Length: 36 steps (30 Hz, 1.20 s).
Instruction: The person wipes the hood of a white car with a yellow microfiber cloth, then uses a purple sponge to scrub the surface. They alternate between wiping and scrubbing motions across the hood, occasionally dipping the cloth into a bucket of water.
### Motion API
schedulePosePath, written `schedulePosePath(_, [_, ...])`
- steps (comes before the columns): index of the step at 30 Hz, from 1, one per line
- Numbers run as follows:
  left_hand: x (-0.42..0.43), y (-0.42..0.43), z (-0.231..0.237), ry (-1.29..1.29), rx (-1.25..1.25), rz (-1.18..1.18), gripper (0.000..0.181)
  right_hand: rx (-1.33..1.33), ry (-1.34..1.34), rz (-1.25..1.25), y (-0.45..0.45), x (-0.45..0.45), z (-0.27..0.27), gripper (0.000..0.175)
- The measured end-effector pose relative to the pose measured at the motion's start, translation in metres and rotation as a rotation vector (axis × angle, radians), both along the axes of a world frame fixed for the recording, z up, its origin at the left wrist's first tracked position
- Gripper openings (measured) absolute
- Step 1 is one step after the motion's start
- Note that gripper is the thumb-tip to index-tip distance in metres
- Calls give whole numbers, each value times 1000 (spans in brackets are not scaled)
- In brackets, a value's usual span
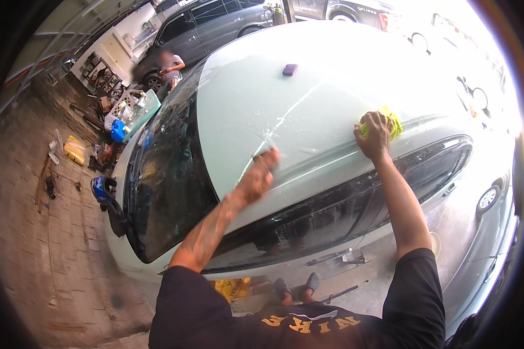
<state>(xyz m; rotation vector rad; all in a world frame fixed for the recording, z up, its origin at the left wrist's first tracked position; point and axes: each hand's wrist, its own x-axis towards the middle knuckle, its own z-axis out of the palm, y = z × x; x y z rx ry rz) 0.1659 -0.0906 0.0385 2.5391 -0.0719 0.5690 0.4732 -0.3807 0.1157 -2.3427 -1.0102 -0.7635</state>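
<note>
The pale car roof (240, 104) spreads out before me, wet with drops and streaks. My left hand (260, 173), blurred, is closed around a small dark object (264, 159) at the roof surface, near the windshield end; what the object is cannot be made out. A bright yellow-green cloth (394, 123) is bunched under my right hand (375, 133), which presses it on the roof's edge above the side windows. Farther across the roof lies a small purple block (290, 69), touched by neither hand. The dark windshield (174, 174) is at the left.
A person (169, 67) is beyond the windshield, near a dark parked vehicle (201, 26). A glass-topped table (146, 111) holds assorted items, with a blue jug (118, 131) beside it. A blue helmet (102, 188) is by the car's front. Another car (484, 257) is at the right.
</note>
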Motion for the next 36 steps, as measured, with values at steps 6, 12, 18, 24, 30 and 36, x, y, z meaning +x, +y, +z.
schedulePosePath(6, [41, 159, 30, -146, 309, 321, 55, 107, 2, 134, 48, -16, 20, 21])
schedulePosePath(12, [30, 10, 9, 5, 117, -38, 60, 4, 4, -14, -2, 6, -2, 23])
schedulePosePath(18, [51, 172, 46, 45, 141, 413, 59, 92, 21, 102, 38, -8, 18, 22])
schedulePosePath(24, [49, 38, 0, -115, 104, -2, 60, 15, 39, 14, 6, 3, -2, 23])
schedulePosePath(30, [85, 102, 38, 3, 140, 262, 64, 50, 57, 72, 30, -3, 14, 23])
schedulePosePath(36, [67, 27, 23, -28, 157, -27, 60, 25, 60, 15, 11, 2, 2, 24])
